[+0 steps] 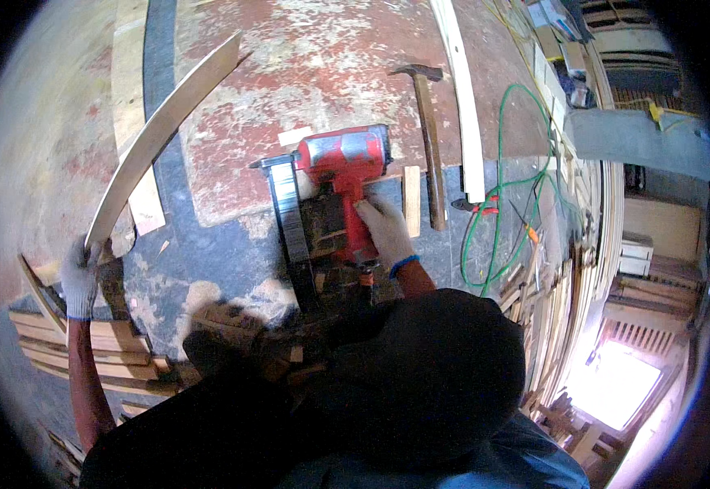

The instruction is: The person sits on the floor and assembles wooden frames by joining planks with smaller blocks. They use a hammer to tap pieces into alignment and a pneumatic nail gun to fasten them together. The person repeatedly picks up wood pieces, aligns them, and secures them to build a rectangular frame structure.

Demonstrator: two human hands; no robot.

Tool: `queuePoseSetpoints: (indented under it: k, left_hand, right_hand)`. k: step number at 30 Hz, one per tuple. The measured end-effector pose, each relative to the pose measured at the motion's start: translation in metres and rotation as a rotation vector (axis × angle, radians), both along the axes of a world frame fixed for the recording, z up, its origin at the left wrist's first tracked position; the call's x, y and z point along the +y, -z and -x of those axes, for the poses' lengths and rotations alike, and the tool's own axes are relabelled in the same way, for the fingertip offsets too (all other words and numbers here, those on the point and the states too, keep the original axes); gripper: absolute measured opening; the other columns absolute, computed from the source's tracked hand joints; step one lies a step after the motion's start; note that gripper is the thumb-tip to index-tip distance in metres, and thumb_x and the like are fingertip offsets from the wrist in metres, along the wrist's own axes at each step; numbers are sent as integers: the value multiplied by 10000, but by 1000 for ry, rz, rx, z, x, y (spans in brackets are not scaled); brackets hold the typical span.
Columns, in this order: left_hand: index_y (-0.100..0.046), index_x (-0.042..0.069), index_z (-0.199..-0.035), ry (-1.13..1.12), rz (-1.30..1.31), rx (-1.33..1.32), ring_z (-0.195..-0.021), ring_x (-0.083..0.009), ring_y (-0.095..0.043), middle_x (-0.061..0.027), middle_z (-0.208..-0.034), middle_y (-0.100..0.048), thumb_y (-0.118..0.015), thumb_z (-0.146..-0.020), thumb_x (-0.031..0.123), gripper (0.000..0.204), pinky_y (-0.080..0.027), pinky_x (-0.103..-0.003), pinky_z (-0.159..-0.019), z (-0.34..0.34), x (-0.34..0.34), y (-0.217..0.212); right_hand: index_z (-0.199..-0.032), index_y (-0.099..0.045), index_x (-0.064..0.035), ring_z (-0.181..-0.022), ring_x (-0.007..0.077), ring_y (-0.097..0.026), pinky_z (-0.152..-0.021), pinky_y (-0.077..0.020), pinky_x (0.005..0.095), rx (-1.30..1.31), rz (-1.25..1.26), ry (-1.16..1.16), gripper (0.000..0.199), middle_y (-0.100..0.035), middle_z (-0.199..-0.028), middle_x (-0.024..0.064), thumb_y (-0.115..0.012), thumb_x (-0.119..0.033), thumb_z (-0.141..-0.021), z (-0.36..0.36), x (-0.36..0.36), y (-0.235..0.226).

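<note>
My left hand (79, 281), in a pale work glove, is closed on the near end of a long wooden slat (163, 122). The slat slants away from me to the upper right. My right hand (386, 232), also gloved, grips the handle of a red and grey nail gun (343, 159). Its long dark magazine (288, 216) runs back toward me, and its nose points left. Just beyond the tool lies a small pale wood piece (295, 136). A claw hammer (431, 134) and a short wood strip (411, 200) rest to the right of the nail gun.
A long white board (459, 98) lies beyond the hammer. Red-handled pliers (485, 205), a looping green hose (499, 155) and an orange-handled tool (532, 234) are on the right. Stacked wood strips (86, 342) sit near my left forearm. More lumber lines the right side.
</note>
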State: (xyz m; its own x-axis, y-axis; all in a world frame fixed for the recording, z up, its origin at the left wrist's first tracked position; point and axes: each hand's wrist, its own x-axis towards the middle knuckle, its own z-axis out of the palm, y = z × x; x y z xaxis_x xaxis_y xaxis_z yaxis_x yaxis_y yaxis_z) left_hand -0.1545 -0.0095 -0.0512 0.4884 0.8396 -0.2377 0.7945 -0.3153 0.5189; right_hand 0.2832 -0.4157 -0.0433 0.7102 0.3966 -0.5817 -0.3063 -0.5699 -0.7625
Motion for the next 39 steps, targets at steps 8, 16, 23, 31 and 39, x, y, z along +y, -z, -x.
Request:
queuePoseSetpoints:
  k: [8,16,23,31,39]
  left_hand:
    - [-682,29,-1168,271,-261,298,-945,-354,-697,-205,-1014,-718,-644,-982,220,269,-525,-416,-820,38,44,-24]
    - [-642,58,-1290,258,-114,320,-1021,-339,-707,-185,-1149,-718,-645,-966,147,336,-547,-429,-858,54,53,-2]
    - [-551,44,-1442,249,-145,33,-1214,-324,-643,-179,-1376,-638,-652,-964,113,493,-506,-408,-1027,29,29,-11]
    - [-605,89,-1387,272,-327,87,-1221,-338,-610,-151,-1291,-661,-640,-963,155,430,-482,-429,-1048,-26,-26,-58]
    - [-639,25,-1328,-529,-370,115,-1245,-348,-622,-206,-1306,-665,-620,-969,238,418,-490,-403,-1053,194,-46,-72]
  right_hand:
    - [-1152,-655,-45,-999,411,-685,-845,-549,482,-670,639,-146,501,-702,-1059,211,-747,-434,-850,-25,-63,-12]
    - [-1130,-637,-24,-930,387,-711,-779,-564,504,-710,719,-297,613,-696,-1053,194,-764,-539,-822,-71,-61,-9]
    - [-1377,-518,-5,-823,281,-645,-663,-516,383,453,-903,29,510,-664,-1024,158,-554,-372,-1025,-146,-27,-106]
    - [-1411,-477,-27,-890,279,-640,-758,-571,376,288,-429,216,475,-656,-1099,188,-560,-313,-1041,-102,-49,-100]
    - [-1247,-605,-68,-889,189,-622,-747,-523,313,157,174,-156,331,-649,-1054,88,-589,-314,-1026,-141,-159,-83]
